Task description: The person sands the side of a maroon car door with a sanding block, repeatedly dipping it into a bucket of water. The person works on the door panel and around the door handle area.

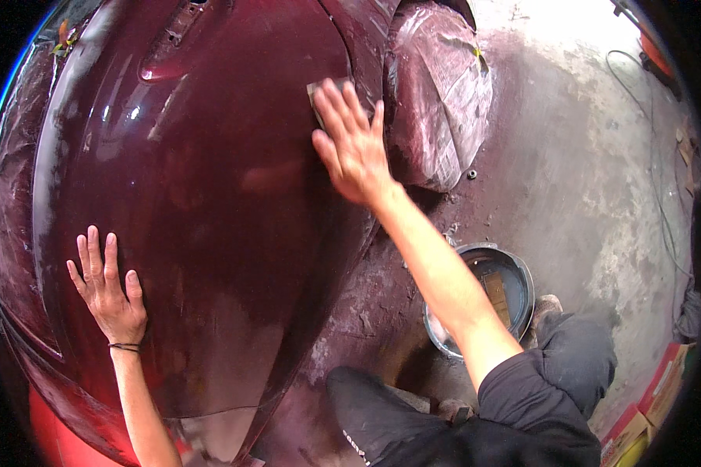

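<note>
A glossy dark-red car body panel (pixel 210 187) fills the left and middle of the head view. My left hand (pixel 110 296) lies flat on its lower left part, fingers spread, holding nothing. Farther off, near the panel's right edge, my right hand (pixel 352 152) presses a small grey-brown piece of sandpaper (pixel 314 96) against the surface. Most of the sandpaper is hidden under the fingers, which are slightly blurred.
A wheel wrapped in clear plastic sheeting (pixel 440 101) is right of the panel. A round bucket (pixel 527 272) with a brown piece inside stands beside my right forearm. A cable (pixel 662 210) runs along the concrete floor; red boxes (pixel 666 381) sit lower right.
</note>
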`<action>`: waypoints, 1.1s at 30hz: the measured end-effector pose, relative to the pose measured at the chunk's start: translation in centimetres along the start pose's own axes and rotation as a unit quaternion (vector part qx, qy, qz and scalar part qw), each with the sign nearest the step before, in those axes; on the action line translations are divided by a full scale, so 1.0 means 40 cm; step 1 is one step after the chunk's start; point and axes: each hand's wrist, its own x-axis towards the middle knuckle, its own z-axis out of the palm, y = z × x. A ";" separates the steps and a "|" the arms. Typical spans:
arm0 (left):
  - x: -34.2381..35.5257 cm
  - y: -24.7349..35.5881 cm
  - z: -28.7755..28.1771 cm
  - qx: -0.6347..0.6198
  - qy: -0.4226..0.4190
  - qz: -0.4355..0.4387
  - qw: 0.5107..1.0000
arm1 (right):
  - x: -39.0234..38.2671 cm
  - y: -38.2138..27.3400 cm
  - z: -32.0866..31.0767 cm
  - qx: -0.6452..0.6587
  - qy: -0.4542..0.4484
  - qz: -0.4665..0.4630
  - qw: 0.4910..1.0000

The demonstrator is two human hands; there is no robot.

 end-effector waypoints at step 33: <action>0.017 0.013 -0.027 -0.061 -0.012 -0.079 0.995 | 0.436 -0.086 0.004 -0.073 0.004 0.061 0.995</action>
